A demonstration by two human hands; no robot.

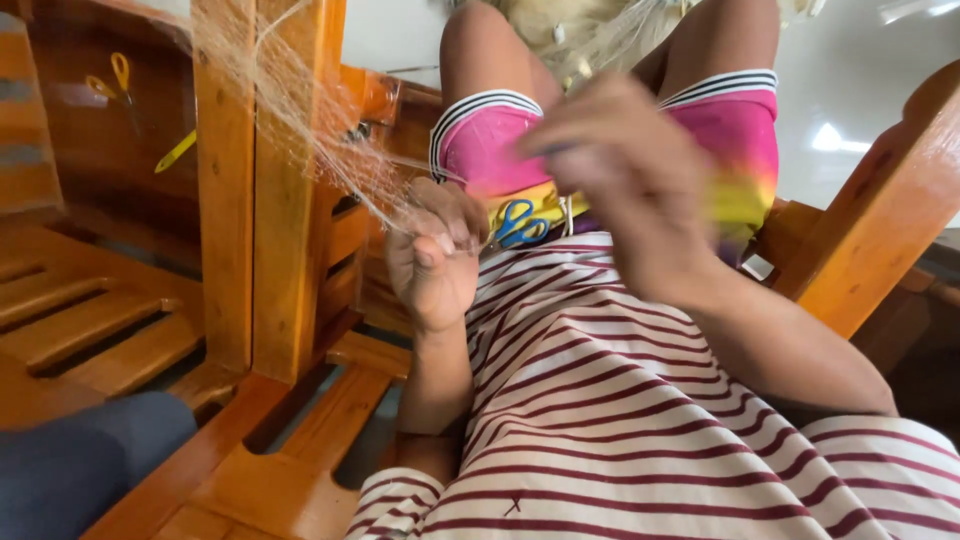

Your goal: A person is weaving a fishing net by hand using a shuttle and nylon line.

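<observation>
We are looking down at a seated person in a striped shirt (620,400) and pink shorts (490,150), working a fine, pale fishing net (300,110).

The net is draping from a wooden post (255,200) at about 10 o'clock of the hands and running down to the left hand (432,255). More net is bunching on the lap beyond the knees, at 12 o'clock.

Left hand: fingers are closing narrow, thumb pressing on top, pinching a gathered strand of the net and pulling it taut away from the post.

Right hand (625,175): blurred by motion, at about 2 o'clock of the left hand. It is curling around something thin and dark; we cannot tell what it is, nor how firmly it is gripped.

Blue-handled scissors (518,222) are lying on the lap between the two hands, touched by neither. Yellow-handled scissors (115,80) are resting on the wooden bench (90,320) at 10 o'clock, well apart.

Judgement on doing this well: the left hand is serving as the tension anchor, so keeping the pinch steady and the strand straight to the post is giving the right hand open meshes to work in. Pulling gently seems wise, since the threads look fine enough to snag or tear.
</observation>
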